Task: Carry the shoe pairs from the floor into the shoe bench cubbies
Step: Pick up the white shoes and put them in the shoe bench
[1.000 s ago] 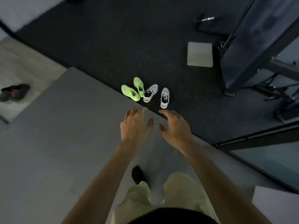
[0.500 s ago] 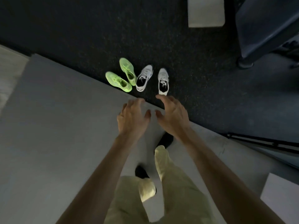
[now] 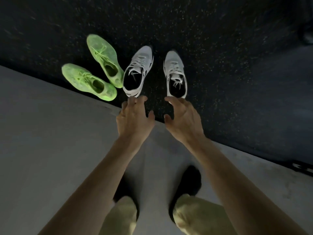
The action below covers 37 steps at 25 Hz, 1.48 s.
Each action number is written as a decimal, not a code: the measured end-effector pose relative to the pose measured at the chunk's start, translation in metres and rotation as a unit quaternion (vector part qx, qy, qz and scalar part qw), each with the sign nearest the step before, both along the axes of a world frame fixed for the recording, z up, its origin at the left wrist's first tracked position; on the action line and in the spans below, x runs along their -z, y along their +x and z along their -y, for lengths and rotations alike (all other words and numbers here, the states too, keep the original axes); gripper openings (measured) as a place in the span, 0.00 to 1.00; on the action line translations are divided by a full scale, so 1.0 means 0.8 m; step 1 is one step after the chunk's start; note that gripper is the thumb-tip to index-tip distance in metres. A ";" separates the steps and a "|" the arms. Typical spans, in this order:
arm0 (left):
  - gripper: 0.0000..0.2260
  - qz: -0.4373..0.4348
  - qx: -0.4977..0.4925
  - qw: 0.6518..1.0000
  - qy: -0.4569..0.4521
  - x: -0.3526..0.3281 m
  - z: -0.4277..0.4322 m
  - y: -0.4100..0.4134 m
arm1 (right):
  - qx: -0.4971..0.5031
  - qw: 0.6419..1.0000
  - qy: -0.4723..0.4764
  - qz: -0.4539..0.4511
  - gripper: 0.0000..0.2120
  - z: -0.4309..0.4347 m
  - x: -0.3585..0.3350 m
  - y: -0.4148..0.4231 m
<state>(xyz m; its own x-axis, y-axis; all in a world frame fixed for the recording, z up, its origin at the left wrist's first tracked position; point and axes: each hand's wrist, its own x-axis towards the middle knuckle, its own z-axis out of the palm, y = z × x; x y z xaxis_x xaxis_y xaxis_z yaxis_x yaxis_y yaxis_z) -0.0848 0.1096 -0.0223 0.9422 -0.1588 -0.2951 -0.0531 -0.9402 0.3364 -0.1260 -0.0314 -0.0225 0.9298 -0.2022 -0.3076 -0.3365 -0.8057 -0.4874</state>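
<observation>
Reaching down, the left hand (image 3: 134, 118) and right hand (image 3: 183, 119) hover empty with fingers spread, just short of the white lace-up sneakers' (image 3: 138, 72) heels. Neon-green knit sneakers (image 3: 89, 81) sit just beside them on the dark speckled floor (image 3: 220, 48).

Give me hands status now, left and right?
Left hand: open, empty, fingertips at the left white shoe heel.
Right hand: open, empty, by the right white shoe heel.
</observation>
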 end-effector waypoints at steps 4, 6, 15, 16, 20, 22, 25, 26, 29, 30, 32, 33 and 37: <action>0.20 0.052 0.040 0.998 0.026 0.150 -0.005 0.071 | 0.007 0.999 -0.038 0.025 0.26 0.005 0.148 0.048; 0.21 0.076 0.028 0.996 0.037 0.199 -0.011 0.098 | 0.004 0.996 -0.072 0.053 0.26 0.009 0.198 0.068; 0.18 0.118 0.100 0.975 0.162 0.260 -0.016 0.125 | 0.039 0.975 -0.218 0.014 0.24 -0.009 0.273 0.097; 0.18 0.122 0.104 0.974 0.162 0.261 -0.017 0.126 | 0.038 0.975 -0.218 0.010 0.24 -0.012 0.275 0.099; 0.18 0.115 0.125 0.979 0.111 0.259 -0.004 0.120 | 0.029 0.984 -0.174 0.027 0.23 -0.028 0.272 0.112; 0.19 0.099 0.154 0.980 0.084 0.259 0.004 0.107 | 0.020 0.986 -0.156 0.050 0.17 -0.037 0.270 0.111; 0.20 0.092 0.158 0.982 0.043 0.260 -0.005 0.096 | 0.006 0.985 -0.147 0.089 0.17 -0.047 0.273 0.094; 0.21 0.089 0.155 0.983 0.036 0.259 -0.009 0.099 | -0.002 0.985 -0.141 0.096 0.22 -0.050 0.275 0.088; 0.27 0.073 0.174 0.981 0.050 0.258 -0.004 0.102 | -0.025 0.986 -0.128 0.106 0.31 -0.052 0.279 0.081; 0.29 0.072 0.181 0.979 0.058 0.255 0.002 0.100 | -0.029 0.985 -0.128 0.108 0.32 -0.050 0.276 0.081; 0.28 0.076 0.195 0.976 0.064 0.237 0.012 0.094 | -0.031 0.986 -0.126 0.106 0.31 -0.043 0.258 0.079; 0.25 0.079 0.202 0.974 0.065 0.220 0.014 0.091 | -0.030 0.987 -0.118 0.106 0.30 -0.040 0.242 0.075; 0.18 0.069 0.212 0.974 0.047 0.093 0.014 0.073 | -0.016 0.994 -0.076 0.076 0.29 -0.036 0.120 0.052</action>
<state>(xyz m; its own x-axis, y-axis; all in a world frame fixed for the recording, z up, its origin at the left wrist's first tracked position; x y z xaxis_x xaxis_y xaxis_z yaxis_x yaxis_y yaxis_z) -0.0261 0.0981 -0.0971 0.8298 -0.5201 -0.2024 -0.4815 -0.8506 0.2113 -0.0844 -0.0026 -0.1182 0.9700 -0.2052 -0.1303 -0.2409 -0.8831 -0.4026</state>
